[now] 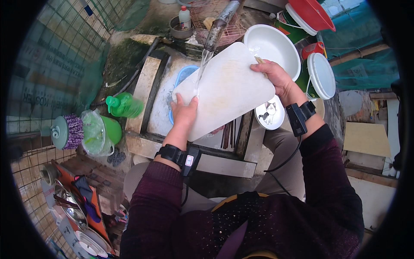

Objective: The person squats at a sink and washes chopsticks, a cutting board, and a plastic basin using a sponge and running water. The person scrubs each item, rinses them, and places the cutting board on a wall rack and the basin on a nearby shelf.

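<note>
A white plastic cutting board [231, 92] with faint brownish stains is held tilted over a low sink [158, 106]. My left hand [185, 111] grips its left edge, thumb on the upper face. At the board's right edge is my right hand [275, 76], which also has a tan piece of cloth or scrubber [259, 60] at its fingers. Water [203, 66] runs from a metal pipe [217, 30] onto the board's left part. Behind the board, a blue basin [185, 73] is partly hidden. Several dark chopsticks [229, 134] lie in the sink below the board.
A white basin [273, 45] stands behind my right hand, and a plate with a cat drawing [269, 113] lies below it. Lidded buckets [320, 76] are at right. On the left are a green bottle [124, 105] and a green bucket [111, 129]. Stacked plates [90, 244] sit lower left.
</note>
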Available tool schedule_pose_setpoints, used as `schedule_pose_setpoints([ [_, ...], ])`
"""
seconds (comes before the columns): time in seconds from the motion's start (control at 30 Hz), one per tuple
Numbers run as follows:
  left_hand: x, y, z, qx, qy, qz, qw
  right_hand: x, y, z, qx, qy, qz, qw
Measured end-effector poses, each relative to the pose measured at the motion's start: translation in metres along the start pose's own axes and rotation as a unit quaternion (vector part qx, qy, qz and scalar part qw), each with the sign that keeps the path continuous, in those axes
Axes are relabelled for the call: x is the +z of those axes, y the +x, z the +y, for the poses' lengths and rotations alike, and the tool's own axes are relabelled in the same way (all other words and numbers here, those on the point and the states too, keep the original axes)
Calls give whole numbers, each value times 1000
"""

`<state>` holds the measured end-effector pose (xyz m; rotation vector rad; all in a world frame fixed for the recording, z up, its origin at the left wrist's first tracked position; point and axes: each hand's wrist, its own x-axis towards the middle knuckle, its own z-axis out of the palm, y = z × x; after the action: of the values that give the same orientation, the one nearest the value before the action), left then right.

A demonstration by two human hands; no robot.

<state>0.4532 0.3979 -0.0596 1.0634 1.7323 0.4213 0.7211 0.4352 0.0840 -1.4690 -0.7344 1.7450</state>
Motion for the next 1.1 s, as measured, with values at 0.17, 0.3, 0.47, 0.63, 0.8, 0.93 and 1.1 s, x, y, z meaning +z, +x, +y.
schedule_pose_setpoints([
  [0.17,10,-18,11,145,138,22,980,37,0,29,-25,22,5,999],
  [0.3,22,-29,13,279,62,4,958,71,4,55,-40,-10,41,998],
  [0.47,8,-31,31,257,-168,-49,950,106,0,73,-124,-195,76,970],
  [0.63,-27,-39,42,55,-500,-177,846,133,-16,90,-258,-413,46,872],
  [0.8,-40,-30,42,-21,-540,-173,824,143,-30,111,-361,-498,-2,788],
  [0.93,-40,-35,41,-24,-516,-166,840,128,-29,109,-287,-384,-5,877],
  [1.1,-43,-45,47,52,-482,-159,860,116,-4,87,-269,-294,70,914],
])
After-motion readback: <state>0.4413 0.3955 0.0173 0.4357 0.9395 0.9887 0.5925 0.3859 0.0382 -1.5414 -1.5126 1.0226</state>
